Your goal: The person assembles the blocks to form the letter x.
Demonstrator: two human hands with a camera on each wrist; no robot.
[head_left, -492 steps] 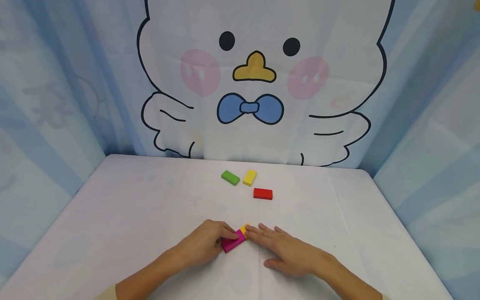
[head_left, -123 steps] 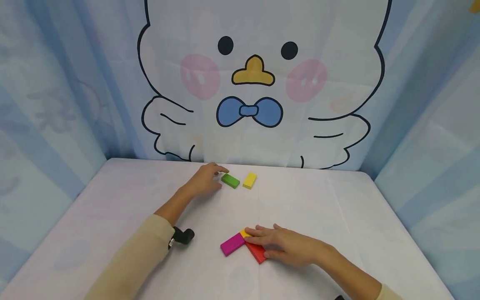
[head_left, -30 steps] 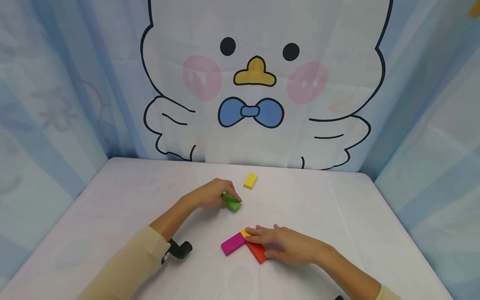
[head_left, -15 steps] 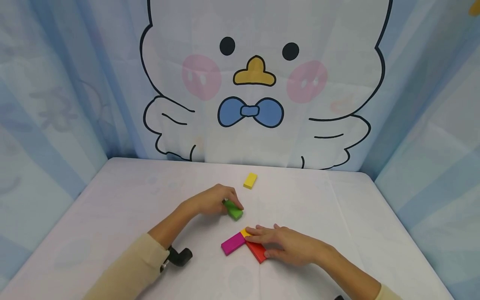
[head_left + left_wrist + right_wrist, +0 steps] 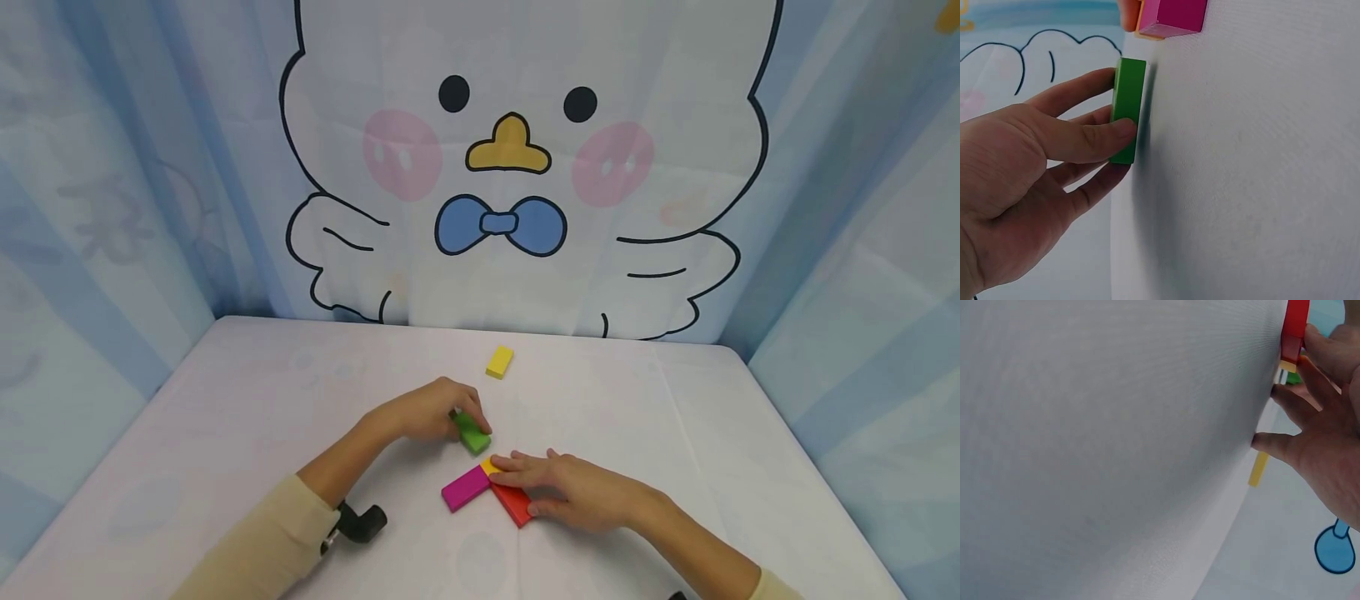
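Note:
My left hand point(image 5: 431, 410) pinches a green block point(image 5: 471, 433) between thumb and fingers, just behind a group of blocks in the head view. In the left wrist view the thumb lies across the face of the green block point(image 5: 1127, 106), and a shadow falls on the table beside it. A magenta block point(image 5: 466, 488) and a red block point(image 5: 513, 504) slant down from an orange block point(image 5: 490, 466), meeting at it. My right hand point(image 5: 570, 492) rests with extended fingers on the orange and red blocks, partly covering both. Its fingertips touch the tablecloth in the right wrist view.
A yellow block point(image 5: 500, 362) lies farther back on the white-covered table point(image 5: 637, 417). Behind the table hangs a curtain point(image 5: 502, 275) with a cartoon bird. A black wrist device point(image 5: 362, 523) sticks out from the left sleeve.
Earlier the red block moved from the back to the orange one. My left hand then took the green block and carried it forward and slightly right. The right hand stays put lately.

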